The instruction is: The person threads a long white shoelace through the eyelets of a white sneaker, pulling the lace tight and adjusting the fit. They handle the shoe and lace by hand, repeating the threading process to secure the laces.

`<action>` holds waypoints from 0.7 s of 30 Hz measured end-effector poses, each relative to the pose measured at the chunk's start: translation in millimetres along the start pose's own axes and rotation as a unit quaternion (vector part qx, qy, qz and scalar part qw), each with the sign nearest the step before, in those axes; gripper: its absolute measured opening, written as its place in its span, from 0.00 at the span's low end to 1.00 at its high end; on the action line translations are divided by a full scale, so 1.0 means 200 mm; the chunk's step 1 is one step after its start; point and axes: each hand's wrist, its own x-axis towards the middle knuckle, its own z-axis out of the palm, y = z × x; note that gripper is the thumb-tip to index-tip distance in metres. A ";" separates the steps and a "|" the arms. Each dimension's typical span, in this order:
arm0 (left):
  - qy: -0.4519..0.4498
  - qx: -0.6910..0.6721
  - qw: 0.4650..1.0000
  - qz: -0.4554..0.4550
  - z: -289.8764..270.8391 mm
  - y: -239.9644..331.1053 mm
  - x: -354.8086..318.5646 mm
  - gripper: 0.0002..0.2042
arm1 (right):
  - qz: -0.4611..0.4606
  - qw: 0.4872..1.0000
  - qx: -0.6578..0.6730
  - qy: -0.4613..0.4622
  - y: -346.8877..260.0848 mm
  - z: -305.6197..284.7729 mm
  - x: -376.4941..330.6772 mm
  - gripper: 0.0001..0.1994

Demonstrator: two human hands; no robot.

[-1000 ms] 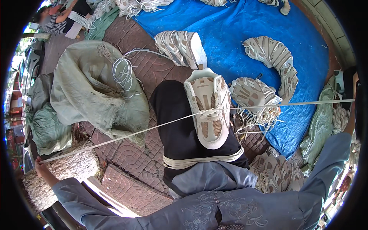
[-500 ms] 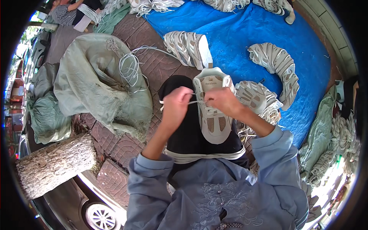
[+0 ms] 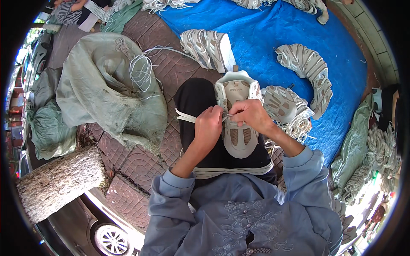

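A beige and white sneaker (image 3: 238, 146) rests on my lap, its toe toward me and its tongue on the far side. My left hand (image 3: 208, 127) is closed at the left edge of the eyelets, pinching a white shoelace (image 3: 226, 116). From the right, my right hand (image 3: 251, 116) grips the same lace with bent fingertips, close against the left one. The fingers partly hide the lacing and eyelets. White cord (image 3: 185, 115) crosses my dark left trouser leg beside the left hand. More pale laces (image 3: 232, 173) lie across my thighs.
Rows of nested sneakers (image 3: 207, 48) and a curved stack (image 3: 311, 72) sit on or beside a blue tarp (image 3: 256, 32). A greenish sack (image 3: 111, 85) with tangled white cord (image 3: 141, 72) stands left. Nearby are a tree trunk (image 3: 62, 181), a parked car (image 3: 77, 226) and another person (image 3: 68, 12).
My left hand has moved right, toward the shoe, and both hands now meet at the lace. The lace stretched between them earlier is now short. More white cord shows over my left leg.
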 end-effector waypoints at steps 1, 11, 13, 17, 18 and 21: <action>0.007 0.033 0.999 0.029 0.01 0.01 0.00 0.07 | 0.007 1.000 0.015 0.000 0.00 0.00 -0.01 0.05; -0.094 0.227 0.939 0.242 -0.08 -0.01 0.04 0.10 | 0.037 0.994 0.097 -0.017 0.01 0.02 -0.05 0.04; -0.062 0.199 0.951 0.230 -0.08 0.00 0.04 0.09 | 0.018 0.996 0.086 -0.015 0.01 0.03 -0.06 0.05; -0.083 0.257 0.935 0.230 -0.06 0.05 0.03 0.07 | -0.081 0.997 0.003 -0.003 0.04 0.06 -0.09 0.06; -0.111 0.288 0.925 0.222 -0.07 0.06 0.03 0.07 | -0.101 0.994 -0.031 -0.018 0.05 0.07 -0.09 0.06; -0.223 0.236 0.931 0.166 -0.12 0.07 0.10 0.05 | -0.105 0.991 -0.067 -0.053 0.08 0.07 -0.09 0.06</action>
